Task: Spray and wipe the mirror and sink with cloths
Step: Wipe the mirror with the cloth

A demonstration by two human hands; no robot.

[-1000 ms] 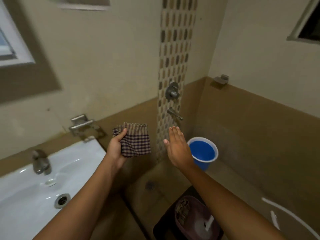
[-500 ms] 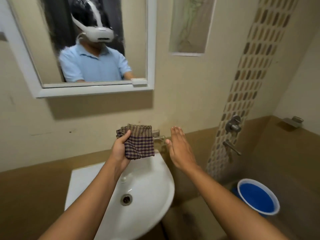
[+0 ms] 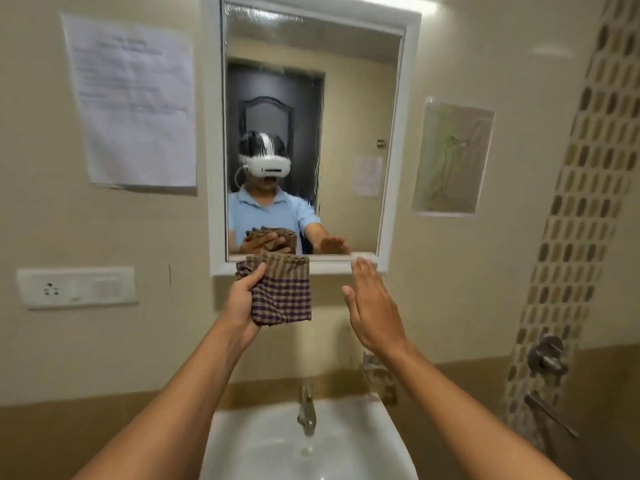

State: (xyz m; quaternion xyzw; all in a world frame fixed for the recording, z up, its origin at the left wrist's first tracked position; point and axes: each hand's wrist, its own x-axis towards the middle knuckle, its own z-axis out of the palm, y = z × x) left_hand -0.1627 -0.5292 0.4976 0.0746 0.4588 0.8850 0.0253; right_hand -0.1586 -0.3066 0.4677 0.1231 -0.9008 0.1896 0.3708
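Note:
A white-framed mirror (image 3: 356, 98) hangs on the beige wall straight ahead, its glass streaked with wet runs. Just below its bottom edge, my left hand (image 3: 242, 303) grips a folded brown and purple checked cloth (image 3: 282, 292), held upright. My right hand (image 3: 372, 306) is raised beside it, flat and empty, fingers together, fingertips near the mirror's lower right corner. The white sink (image 3: 374, 455) with a metal tap (image 3: 306, 410) sits below, between my forearms. No spray bottle is in view.
A paper sheet (image 3: 135, 102) is stuck left of the mirror, a white socket plate (image 3: 76, 287) beneath it. A small picture (image 3: 450, 157) hangs on the right. Shower valve (image 3: 549, 356) and spout are mounted on the mosaic tile strip at far right.
My view swung left and up from the bucket corner to face the mirror. Both hands rose with it, from sink height to the mirror's bottom edge; the cloth stays in my left hand.

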